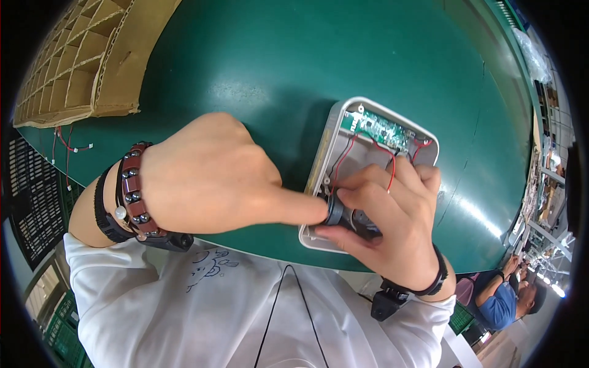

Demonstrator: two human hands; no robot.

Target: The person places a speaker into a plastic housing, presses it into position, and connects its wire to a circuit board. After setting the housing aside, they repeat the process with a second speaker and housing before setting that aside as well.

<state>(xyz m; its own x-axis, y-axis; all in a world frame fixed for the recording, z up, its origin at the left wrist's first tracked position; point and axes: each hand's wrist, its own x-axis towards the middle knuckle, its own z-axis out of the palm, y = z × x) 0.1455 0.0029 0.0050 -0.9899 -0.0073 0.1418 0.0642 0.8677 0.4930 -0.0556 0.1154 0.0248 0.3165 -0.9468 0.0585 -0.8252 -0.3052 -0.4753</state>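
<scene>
A light grey, open-topped housing (325,147) lies on the table, with a green circuit board (380,127) along its far end. Thin red and black wires (391,161) run from the board into the housing. My right hand (392,211) reaches inside, thumb and index finger gripping a black round part (335,210) at the near end; its other fingers bend over the wires. From the left, my left hand (208,178) presses one outstretched digit against the same part. Its other fingers are curled under, and their tips are hidden.
A cardboard divider box (116,73) stands at the far left of the green table (276,55). Loose red and black wires (73,148) hang by the left edge, near a black slatted crate (43,202). A co-worker in blue (500,303) sits at the right.
</scene>
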